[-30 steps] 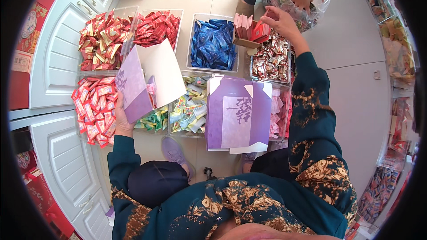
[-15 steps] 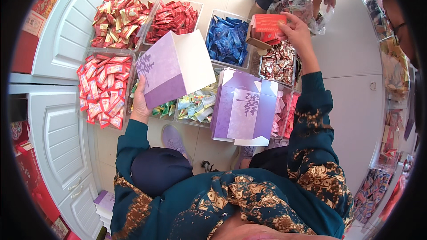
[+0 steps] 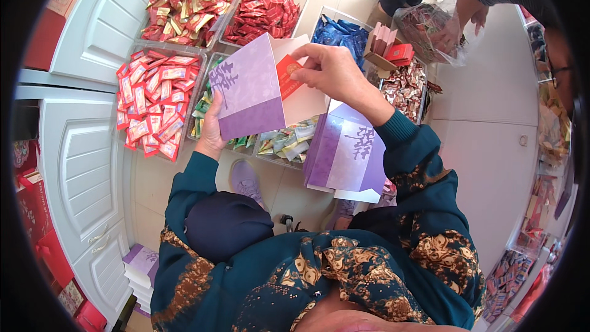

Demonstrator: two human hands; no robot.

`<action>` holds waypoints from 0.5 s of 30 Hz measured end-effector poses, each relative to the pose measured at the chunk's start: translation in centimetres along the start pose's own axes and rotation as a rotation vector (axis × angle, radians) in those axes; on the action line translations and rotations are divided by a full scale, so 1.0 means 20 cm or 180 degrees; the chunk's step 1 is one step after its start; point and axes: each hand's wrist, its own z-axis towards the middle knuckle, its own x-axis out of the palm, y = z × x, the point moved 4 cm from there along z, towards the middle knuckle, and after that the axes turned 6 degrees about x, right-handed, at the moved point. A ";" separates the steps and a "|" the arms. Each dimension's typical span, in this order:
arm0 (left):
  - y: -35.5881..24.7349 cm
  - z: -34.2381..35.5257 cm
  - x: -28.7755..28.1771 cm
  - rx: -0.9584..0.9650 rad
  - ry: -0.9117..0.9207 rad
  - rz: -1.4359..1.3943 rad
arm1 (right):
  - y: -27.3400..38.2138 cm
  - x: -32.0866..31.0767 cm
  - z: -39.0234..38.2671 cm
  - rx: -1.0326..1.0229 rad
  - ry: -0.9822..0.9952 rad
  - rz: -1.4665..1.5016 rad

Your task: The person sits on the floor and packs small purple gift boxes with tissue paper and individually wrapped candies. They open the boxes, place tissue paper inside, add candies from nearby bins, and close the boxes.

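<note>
My left hand (image 3: 212,128) grips the side of an open purple and white paper box (image 3: 251,80), tilted over the snack bins. Between the thumb and fingers of my right hand (image 3: 338,72) is a red card (image 3: 287,80), partly inside the mouth of that box. Below my right forearm lies a stack of flattened purple cartons (image 3: 344,157). Farther right, a small open cardboard box (image 3: 376,55) of red cards rests over a bin of brown and white wrapped sweets (image 3: 404,89).
Around my hands stand clear bins of red-and-gold packets (image 3: 187,9), red packets (image 3: 261,17), red-and-white packets (image 3: 153,101) and blue packets (image 3: 341,34). At the far right, another person's hand (image 3: 472,15) is at a clear plastic bag (image 3: 430,31). Pale cabinets (image 3: 83,166) line the left.
My right hand has moved left from the small cardboard box, bringing a red card to the purple box. The view has shifted slightly, and my left hand still holds the purple box.
</note>
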 end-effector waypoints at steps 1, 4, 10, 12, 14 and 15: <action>0.00 0.00 -0.01 0.0028 0.0001 -0.0015 | 0.00 0.00 0.00 -0.0013 -0.0071 0.0092; -0.01 0.00 -0.03 0.0034 -0.0061 -0.0025 | -0.01 0.00 0.01 0.0021 -0.0237 0.0105; -0.03 0.00 -0.08 0.0097 -0.0121 -0.0126 | 0.06 0.01 -0.04 -0.0887 -0.0615 -0.0187; -0.04 0.00 -0.10 0.0147 -0.0184 -0.0141 | 0.01 -0.01 -0.02 -0.0678 -0.0450 0.0043; -0.06 0.01 -0.12 0.0182 -0.0178 -0.0159 | -0.08 -0.08 0.03 -0.0889 -0.0633 0.0135; -0.07 0.00 -0.13 0.0231 -0.0223 -0.0371 | -0.17 -0.15 0.11 -0.0620 -0.1121 0.0175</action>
